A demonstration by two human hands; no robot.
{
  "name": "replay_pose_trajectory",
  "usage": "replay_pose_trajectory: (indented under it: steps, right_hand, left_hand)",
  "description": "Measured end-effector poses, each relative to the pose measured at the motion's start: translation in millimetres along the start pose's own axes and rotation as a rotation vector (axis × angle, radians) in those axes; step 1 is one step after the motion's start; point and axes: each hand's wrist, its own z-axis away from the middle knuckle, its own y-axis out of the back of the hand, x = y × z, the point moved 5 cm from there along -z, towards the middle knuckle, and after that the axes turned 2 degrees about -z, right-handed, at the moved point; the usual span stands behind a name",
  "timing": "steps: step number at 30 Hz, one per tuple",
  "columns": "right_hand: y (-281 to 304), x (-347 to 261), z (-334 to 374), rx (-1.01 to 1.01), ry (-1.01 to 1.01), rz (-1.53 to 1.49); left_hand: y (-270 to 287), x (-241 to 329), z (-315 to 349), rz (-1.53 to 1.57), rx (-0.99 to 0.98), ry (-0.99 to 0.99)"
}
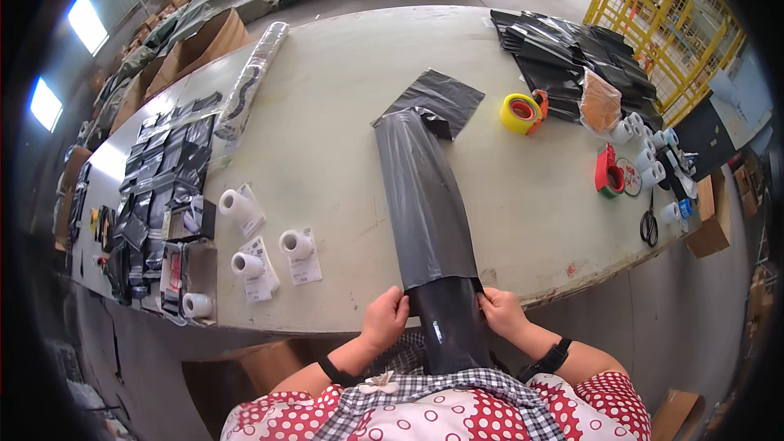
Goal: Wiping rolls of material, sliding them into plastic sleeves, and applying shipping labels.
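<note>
A long grey plastic mailer bag [423, 196] lies lengthwise on the pale table [343, 98], with a glossy black item [449, 322] sticking out of its near open end over the table edge. My left hand [385, 317] grips the bag's near left corner. My right hand [500, 312] grips the near right corner. Both hands touch the black item's sides. A loose black bag [437, 98] lies at the far end of the grey one.
Three white label rolls [237, 206] with slips lie left of the bag, beside packed black items [163, 188]. At the right are a yellow tape dispenser [521, 113], a red one [608, 173], scissors [648, 224], small white rolls and a stack of black bags [572, 53]. Cardboard boxes stand under the table.
</note>
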Motion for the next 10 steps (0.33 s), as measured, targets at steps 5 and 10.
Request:
replay_pose_trajectory:
  steps: [5,10]
  right_hand:
    - [6.5,-2.2,10.2,-0.035,-0.022,0.041]
    - [8.7,8.7,22.5,-0.138,-0.165,-0.077]
  left_hand:
    - [6.9,12.1,1.6,-0.002,-0.021,-0.030]
    - [11.3,4.8,-3.6,-0.002,-0.009,-0.050]
